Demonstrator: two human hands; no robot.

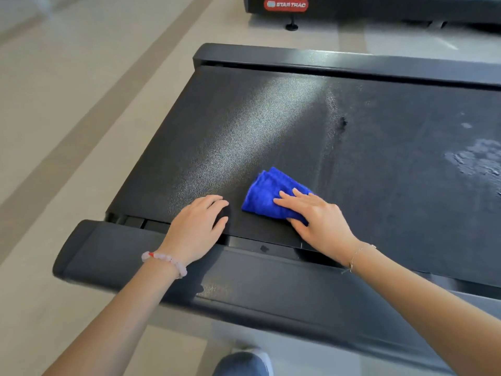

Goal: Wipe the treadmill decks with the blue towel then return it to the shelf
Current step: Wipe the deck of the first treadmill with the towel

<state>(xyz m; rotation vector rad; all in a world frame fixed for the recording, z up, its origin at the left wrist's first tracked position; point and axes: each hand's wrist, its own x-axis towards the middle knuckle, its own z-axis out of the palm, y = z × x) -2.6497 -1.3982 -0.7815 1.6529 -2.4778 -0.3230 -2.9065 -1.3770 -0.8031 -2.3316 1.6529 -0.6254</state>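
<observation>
The left hand (199, 226) is laid on the near edge of the belt, fingers loosely bent and nothing held. The right hand (317, 221) is pressed with nearly straight fingers onto the folded bright blue towel (267, 195), the thumb lying along the towel's near edge.

Most of the view is filled by the black, grainy-textured treadmill deck (271, 126), which is set on a pale beige floor (76, 109). The towel is spread on the deck close to its near side, just beside the left hand but apart from it. A black rounded side rail (217, 289) is crossed by both forearms. A second black treadmill with a red oval badge (286, 4) is seen beyond. A pale worn patch (477, 158) is visible on the deck at the right. A pink bead bracelet (165, 260) is worn on the left wrist, a thin chain bracelet (357, 253) on the right.
</observation>
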